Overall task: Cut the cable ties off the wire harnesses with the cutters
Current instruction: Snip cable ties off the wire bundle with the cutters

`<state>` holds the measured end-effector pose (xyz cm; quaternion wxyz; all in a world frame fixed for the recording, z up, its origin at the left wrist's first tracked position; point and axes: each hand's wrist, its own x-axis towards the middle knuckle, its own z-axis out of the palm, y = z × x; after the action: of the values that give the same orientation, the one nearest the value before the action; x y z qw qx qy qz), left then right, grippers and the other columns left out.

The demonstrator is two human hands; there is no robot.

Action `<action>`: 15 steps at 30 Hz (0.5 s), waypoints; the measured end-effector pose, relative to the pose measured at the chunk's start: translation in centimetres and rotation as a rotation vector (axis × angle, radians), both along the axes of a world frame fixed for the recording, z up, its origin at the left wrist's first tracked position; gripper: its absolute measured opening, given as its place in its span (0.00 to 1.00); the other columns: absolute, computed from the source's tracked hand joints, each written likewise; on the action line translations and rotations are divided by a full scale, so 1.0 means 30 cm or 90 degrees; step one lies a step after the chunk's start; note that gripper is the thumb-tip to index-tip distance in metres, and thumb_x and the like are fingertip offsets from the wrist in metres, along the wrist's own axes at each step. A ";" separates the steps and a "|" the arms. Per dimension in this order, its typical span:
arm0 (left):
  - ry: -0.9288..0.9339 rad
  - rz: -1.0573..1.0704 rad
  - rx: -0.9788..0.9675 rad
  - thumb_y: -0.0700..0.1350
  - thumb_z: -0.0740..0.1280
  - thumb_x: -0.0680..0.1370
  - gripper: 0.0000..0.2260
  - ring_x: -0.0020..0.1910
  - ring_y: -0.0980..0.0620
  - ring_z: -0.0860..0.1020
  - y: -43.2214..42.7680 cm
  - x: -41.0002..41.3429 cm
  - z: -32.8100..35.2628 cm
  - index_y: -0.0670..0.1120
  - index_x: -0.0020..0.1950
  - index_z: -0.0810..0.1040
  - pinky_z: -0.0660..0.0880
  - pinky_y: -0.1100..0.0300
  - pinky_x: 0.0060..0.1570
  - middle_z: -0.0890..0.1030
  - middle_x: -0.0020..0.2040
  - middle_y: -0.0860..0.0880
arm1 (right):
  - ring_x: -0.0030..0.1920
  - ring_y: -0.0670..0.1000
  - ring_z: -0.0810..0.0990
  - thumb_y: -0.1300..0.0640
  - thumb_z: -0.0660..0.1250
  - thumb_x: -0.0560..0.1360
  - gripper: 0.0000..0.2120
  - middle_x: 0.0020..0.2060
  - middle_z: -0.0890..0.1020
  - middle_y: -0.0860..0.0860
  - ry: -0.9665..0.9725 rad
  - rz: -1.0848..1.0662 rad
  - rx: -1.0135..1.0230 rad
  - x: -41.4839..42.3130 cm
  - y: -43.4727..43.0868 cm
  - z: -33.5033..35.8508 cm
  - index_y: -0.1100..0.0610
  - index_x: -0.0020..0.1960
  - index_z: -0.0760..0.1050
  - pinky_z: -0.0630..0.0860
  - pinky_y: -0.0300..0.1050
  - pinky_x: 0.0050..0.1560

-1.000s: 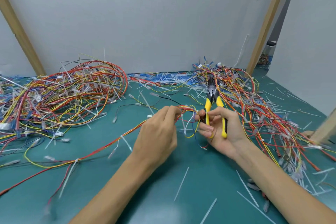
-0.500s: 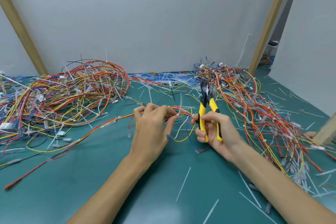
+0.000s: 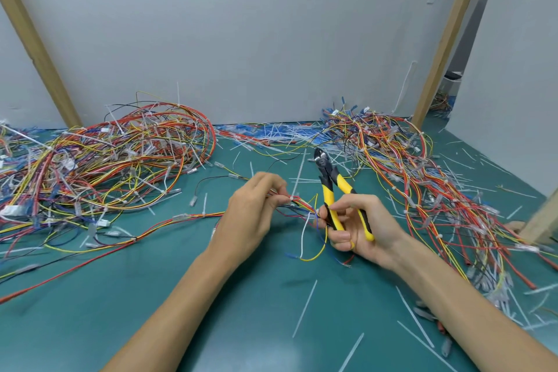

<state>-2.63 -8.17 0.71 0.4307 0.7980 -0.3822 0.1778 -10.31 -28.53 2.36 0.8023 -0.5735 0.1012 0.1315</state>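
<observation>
Head view: left hand [image 3: 250, 217] pinches a wire harness [image 3: 297, 205] at its white cable tie [image 3: 291, 198]. Just beside it, right hand [image 3: 359, 229] grips the yellow-handled cutters [image 3: 338, 190], tips pointing away, and pinches the harness wires

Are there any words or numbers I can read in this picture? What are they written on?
No text can be read anywhere here.
On the cutters in the right hand: any mark near the joint is too blurred to read.
Small white tags in the left wire pile: too small to read.
On the wall and the green table: no writing shows.
</observation>
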 end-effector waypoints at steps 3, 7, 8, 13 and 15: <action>0.118 -0.012 -0.058 0.36 0.66 0.80 0.05 0.39 0.56 0.83 -0.005 -0.004 -0.007 0.44 0.47 0.77 0.79 0.57 0.42 0.82 0.41 0.54 | 0.24 0.50 0.65 0.56 0.65 0.67 0.09 0.37 0.77 0.58 -0.009 0.000 0.007 0.000 -0.001 -0.004 0.62 0.39 0.79 0.63 0.41 0.24; 0.215 -0.024 -0.102 0.40 0.69 0.80 0.03 0.34 0.59 0.82 -0.002 -0.001 -0.013 0.46 0.47 0.81 0.75 0.68 0.36 0.83 0.36 0.58 | 0.25 0.51 0.67 0.56 0.64 0.69 0.10 0.38 0.77 0.59 -0.025 -0.024 0.024 0.002 -0.001 -0.007 0.63 0.41 0.78 0.66 0.41 0.24; 0.223 -0.028 -0.083 0.42 0.69 0.80 0.04 0.32 0.58 0.81 0.003 0.003 -0.015 0.48 0.46 0.82 0.74 0.68 0.36 0.82 0.34 0.58 | 0.25 0.51 0.67 0.56 0.63 0.70 0.10 0.38 0.77 0.60 -0.027 -0.028 0.024 0.002 -0.002 -0.005 0.63 0.41 0.78 0.66 0.41 0.24; 0.263 -0.066 -0.064 0.42 0.72 0.77 0.02 0.32 0.56 0.80 0.020 0.018 -0.012 0.47 0.45 0.83 0.75 0.66 0.39 0.81 0.32 0.55 | 0.26 0.52 0.69 0.56 0.63 0.70 0.10 0.38 0.77 0.60 -0.028 -0.030 -0.016 0.001 -0.006 0.008 0.63 0.40 0.78 0.68 0.42 0.26; 0.246 -0.053 -0.054 0.43 0.72 0.78 0.03 0.30 0.55 0.79 0.014 0.015 -0.015 0.47 0.44 0.84 0.78 0.59 0.38 0.80 0.30 0.56 | 0.26 0.54 0.72 0.56 0.63 0.73 0.11 0.39 0.79 0.60 -0.037 -0.034 -0.093 -0.004 -0.015 0.018 0.63 0.42 0.78 0.71 0.42 0.27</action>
<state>-2.18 -7.75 0.27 0.5364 0.7818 -0.3174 0.0193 -10.42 -28.96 2.88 0.7643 -0.6308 0.1028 0.0858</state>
